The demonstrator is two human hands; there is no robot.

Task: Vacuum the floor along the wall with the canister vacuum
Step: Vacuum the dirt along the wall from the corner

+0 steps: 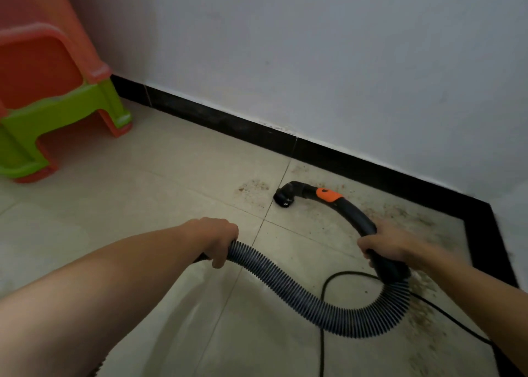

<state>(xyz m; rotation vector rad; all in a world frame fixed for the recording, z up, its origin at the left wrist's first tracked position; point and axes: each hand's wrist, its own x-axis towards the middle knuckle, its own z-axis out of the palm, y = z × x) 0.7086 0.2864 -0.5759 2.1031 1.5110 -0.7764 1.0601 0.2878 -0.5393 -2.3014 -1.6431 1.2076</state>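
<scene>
Vacuuming looks partly done: brown dirt [400, 213] still speckles the floor [171, 176] by the skirting [357, 159], around the nozzle [283, 198]. Right hand [385, 245] fingers clamp the handle [354, 213]; left hand [220, 242] fingers clamp the hose [285, 279]. One hose, one nozzle, one cord [337, 279], two hands.

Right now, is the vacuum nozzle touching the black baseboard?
No, the nozzle sits out on the tile, with a strip of dusty floor between it and the baseboard.

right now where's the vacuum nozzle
In the head view the nozzle sits right of centre on the tiled floor, just short of the black baseboard, beside a patch of brown dirt.
</scene>
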